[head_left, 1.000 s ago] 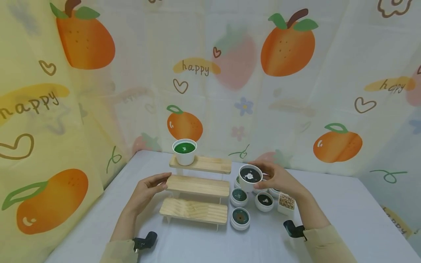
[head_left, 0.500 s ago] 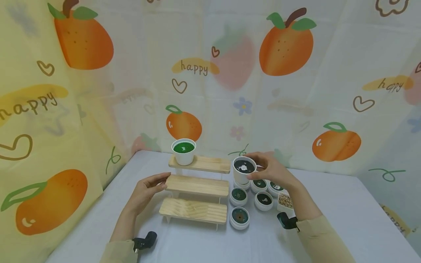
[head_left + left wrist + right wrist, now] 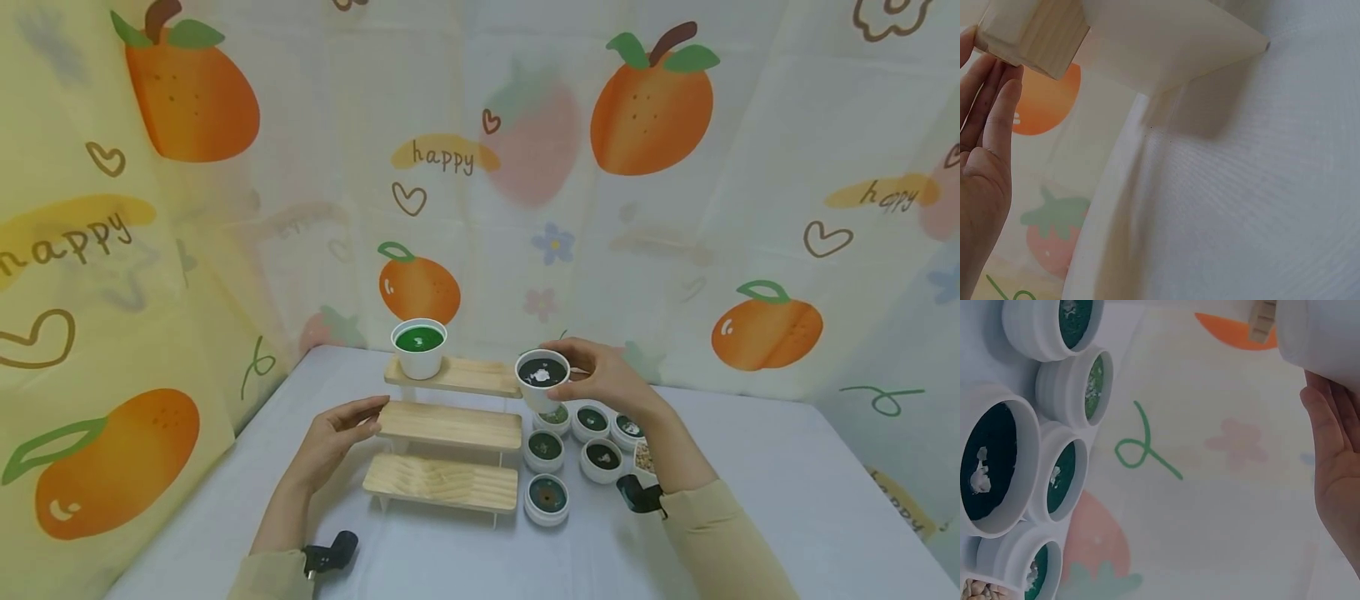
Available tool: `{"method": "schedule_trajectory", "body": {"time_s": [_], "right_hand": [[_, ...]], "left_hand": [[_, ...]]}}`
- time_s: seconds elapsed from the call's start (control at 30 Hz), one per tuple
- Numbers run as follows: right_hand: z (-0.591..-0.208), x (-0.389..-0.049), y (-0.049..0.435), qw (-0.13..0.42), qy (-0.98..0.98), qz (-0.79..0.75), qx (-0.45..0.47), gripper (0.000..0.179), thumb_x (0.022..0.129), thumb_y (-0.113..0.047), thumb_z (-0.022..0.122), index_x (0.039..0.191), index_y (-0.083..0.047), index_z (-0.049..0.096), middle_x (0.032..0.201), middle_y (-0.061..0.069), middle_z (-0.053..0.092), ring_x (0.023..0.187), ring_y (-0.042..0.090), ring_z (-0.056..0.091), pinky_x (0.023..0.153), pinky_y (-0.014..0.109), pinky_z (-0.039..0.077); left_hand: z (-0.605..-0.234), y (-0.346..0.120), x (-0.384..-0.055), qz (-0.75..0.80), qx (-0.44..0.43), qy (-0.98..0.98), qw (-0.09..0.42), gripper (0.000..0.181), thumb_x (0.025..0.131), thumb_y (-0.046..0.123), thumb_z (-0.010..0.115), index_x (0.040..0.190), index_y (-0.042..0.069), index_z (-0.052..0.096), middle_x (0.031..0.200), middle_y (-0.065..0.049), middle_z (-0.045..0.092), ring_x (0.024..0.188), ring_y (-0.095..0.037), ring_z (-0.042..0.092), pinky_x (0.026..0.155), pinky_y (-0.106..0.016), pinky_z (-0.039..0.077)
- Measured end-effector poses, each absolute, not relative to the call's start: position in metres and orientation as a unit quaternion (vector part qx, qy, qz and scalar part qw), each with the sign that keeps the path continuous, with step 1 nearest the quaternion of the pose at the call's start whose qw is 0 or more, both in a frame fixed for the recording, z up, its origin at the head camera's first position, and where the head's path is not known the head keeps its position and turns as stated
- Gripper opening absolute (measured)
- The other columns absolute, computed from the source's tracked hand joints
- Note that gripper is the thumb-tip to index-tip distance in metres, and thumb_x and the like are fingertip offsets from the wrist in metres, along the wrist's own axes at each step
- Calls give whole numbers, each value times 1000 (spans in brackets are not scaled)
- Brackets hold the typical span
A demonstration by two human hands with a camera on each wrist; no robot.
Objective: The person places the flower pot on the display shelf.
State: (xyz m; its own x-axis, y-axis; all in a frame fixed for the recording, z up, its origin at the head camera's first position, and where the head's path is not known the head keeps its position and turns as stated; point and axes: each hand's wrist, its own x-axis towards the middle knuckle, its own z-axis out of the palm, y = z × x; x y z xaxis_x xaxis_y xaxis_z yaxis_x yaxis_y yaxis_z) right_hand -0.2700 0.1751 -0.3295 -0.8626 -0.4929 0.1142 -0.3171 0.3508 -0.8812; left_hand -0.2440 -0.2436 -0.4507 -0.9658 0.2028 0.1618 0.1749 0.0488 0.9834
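Note:
In the head view, my right hand [image 3: 603,375] grips a white cup [image 3: 543,367] with a dark filling and a white patch on top. The cup is in the air beside the right end of the top shelf [image 3: 480,377]. My left hand [image 3: 333,437] holds the left end of the middle shelf [image 3: 450,425] of a three-step wooden stand, thumb and fingers at its edges, seen close up in the left wrist view at the wood end [image 3: 1054,37]. Another white cup [image 3: 420,350], filled green, stands on the top shelf's left part.
Right of the stand, several small white round jars [image 3: 547,500] with dark or green fillings stand on the white-covered table [image 3: 787,500]. A white square dish [image 3: 645,462] of small tan pieces is partly hidden by the right wrist. A fruit-print curtain [image 3: 480,225] hangs behind.
My right hand has carried the dark-filled cup left and up, from above the jars towards the top shelf's right end. The left hand has stayed at the middle shelf.

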Motion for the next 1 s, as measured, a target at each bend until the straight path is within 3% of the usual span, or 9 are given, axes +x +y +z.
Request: {"method": "schedule_trajectory", "body": {"time_s": [0.47, 0.77, 1.0], "right_hand": [[-319, -273, 163, 87, 808, -524, -256, 64, 80, -20, 81, 138, -19, 54, 138, 8, 60, 121, 24, 62, 93, 29, 53], [-325, -282, 149, 68, 803, -544, -235, 60, 82, -23, 80, 137, -22, 56, 136, 5, 62, 129, 25, 58, 102, 37, 51], [-327, -287, 138, 59, 794, -560, -230, 63, 82, -18, 79, 140, -16, 53, 137, 10, 61, 127, 28, 57, 103, 37, 49]], "left_hand": [[-452, -243, -244, 671, 130, 730, 7, 50, 94, 10, 66, 138, -7, 51, 121, 21, 65, 117, 6, 58, 96, -10, 49], [-451, -242, -244, 666, 124, 735, 6, 50, 93, 11, 66, 138, -6, 51, 121, 22, 65, 116, 6, 58, 96, -11, 49], [-451, -244, -244, 670, 128, 731, 6, 50, 93, 9, 66, 138, -7, 50, 120, 22, 66, 116, 6, 58, 96, -11, 49]]}}
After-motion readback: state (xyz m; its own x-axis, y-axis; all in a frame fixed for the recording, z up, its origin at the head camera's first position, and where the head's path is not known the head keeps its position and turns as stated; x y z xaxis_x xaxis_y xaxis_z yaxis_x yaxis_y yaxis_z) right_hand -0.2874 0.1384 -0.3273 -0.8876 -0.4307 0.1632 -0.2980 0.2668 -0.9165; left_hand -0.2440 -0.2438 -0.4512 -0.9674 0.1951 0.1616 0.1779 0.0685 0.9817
